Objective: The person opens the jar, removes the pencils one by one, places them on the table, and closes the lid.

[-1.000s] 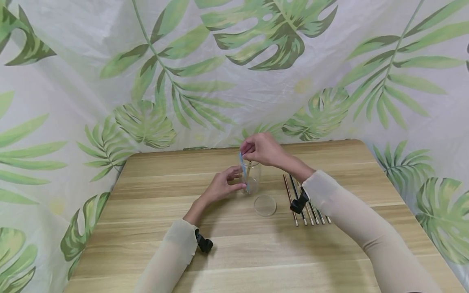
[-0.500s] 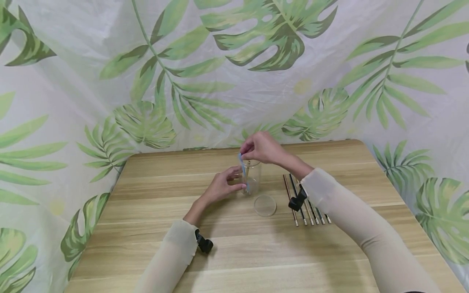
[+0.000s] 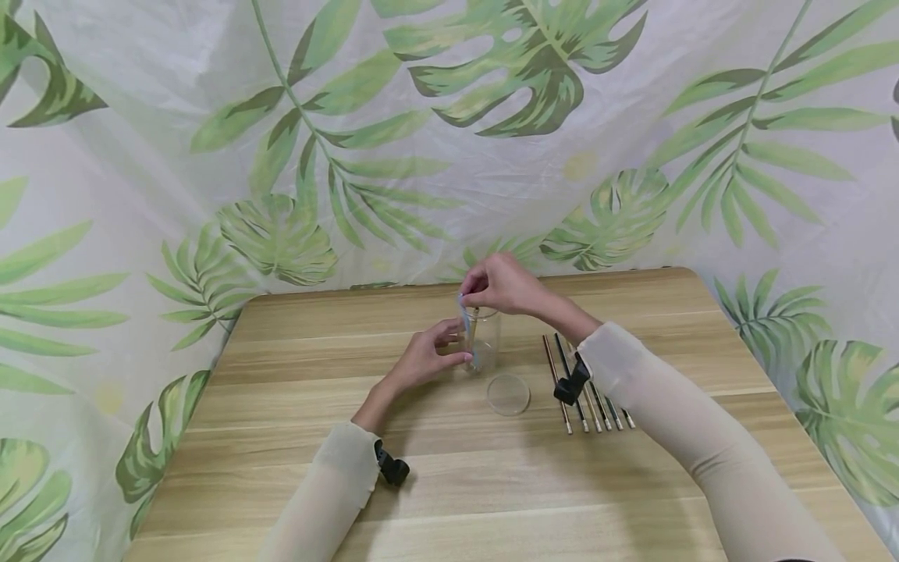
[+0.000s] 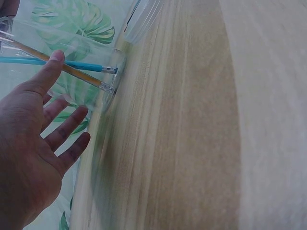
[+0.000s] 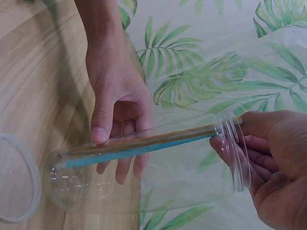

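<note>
A clear jar (image 3: 489, 345) stands upright near the far edge of the table. My left hand (image 3: 424, 356) grips its left side, thumb on the near wall and fingers spread round behind, as the right wrist view shows. Inside lean a blue pencil (image 5: 127, 155) and a yellow pencil (image 5: 180, 137), eraser ends down at the bottom; they cross in the left wrist view. Over the mouth, my right hand (image 3: 507, 285) pinches the upper end of the blue pencil between thumb and fingers. The fingers hide that tip.
The round clear lid (image 3: 509, 394) lies flat just in front of the jar. To the right, several pencils (image 3: 557, 382) lie side by side, partly under my right forearm and its black wrist camera (image 3: 572, 387). A leaf-patterned cloth (image 3: 393, 156) hangs behind the table.
The right hand has shifted slightly up and left, still pinching the blue pencil, which sits a little lower in the jar. My left hand and the jar have stayed in place.
</note>
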Demonstrator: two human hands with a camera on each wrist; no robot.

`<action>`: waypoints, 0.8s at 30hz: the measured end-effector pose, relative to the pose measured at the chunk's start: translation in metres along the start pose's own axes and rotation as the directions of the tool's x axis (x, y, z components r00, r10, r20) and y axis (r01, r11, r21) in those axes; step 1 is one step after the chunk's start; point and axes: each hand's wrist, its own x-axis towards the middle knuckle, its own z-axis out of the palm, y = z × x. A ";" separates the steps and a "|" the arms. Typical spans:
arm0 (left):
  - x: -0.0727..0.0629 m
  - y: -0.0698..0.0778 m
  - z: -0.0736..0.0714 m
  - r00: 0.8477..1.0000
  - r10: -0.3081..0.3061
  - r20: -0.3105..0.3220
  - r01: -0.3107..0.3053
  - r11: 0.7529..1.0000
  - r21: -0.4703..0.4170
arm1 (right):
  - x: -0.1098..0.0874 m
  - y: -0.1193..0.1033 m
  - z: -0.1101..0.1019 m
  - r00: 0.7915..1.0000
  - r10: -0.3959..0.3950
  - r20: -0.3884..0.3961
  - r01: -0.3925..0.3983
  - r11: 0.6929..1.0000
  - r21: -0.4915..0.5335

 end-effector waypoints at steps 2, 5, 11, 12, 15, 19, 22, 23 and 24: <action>0.001 -0.004 0.001 1.000 0.001 -0.006 -0.001 1.000 0.000 | -0.001 0.000 -0.001 1.000 0.005 -0.006 -0.005 1.000 0.014; 0.004 -0.020 0.004 1.000 0.009 -0.015 -0.009 1.000 0.010 | -0.003 0.001 -0.002 1.000 0.015 -0.021 -0.014 0.999 0.041; 0.006 -0.027 0.003 0.999 0.031 -0.010 -0.031 0.999 0.026 | -0.007 0.003 -0.003 0.997 0.016 -0.078 -0.008 0.995 0.104; 0.006 -0.027 0.002 1.000 0.028 -0.006 -0.028 0.999 0.030 | -0.007 0.003 -0.004 0.996 0.015 -0.091 -0.005 0.993 0.115; 0.006 -0.025 0.001 1.000 0.022 0.003 -0.022 0.999 0.043 | -0.009 0.003 -0.005 0.991 0.012 -0.135 0.007 0.990 0.139; 0.005 -0.025 0.000 1.000 0.024 0.008 -0.024 0.998 0.050 | -0.011 0.005 -0.008 0.980 0.004 -0.199 0.032 0.983 0.180; 0.005 -0.026 0.000 1.000 0.028 0.009 -0.028 0.998 0.056 | -0.013 0.007 -0.010 0.968 -0.011 -0.249 0.069 0.971 0.229; 0.005 -0.026 0.000 0.999 0.031 0.008 -0.031 0.998 0.057 | -0.014 0.008 -0.011 0.964 -0.019 -0.265 0.088 0.965 0.249; 0.006 -0.026 0.001 0.999 0.031 0.008 -0.031 0.998 0.059 | -0.014 0.009 -0.012 0.959 -0.030 -0.283 0.109 0.958 0.265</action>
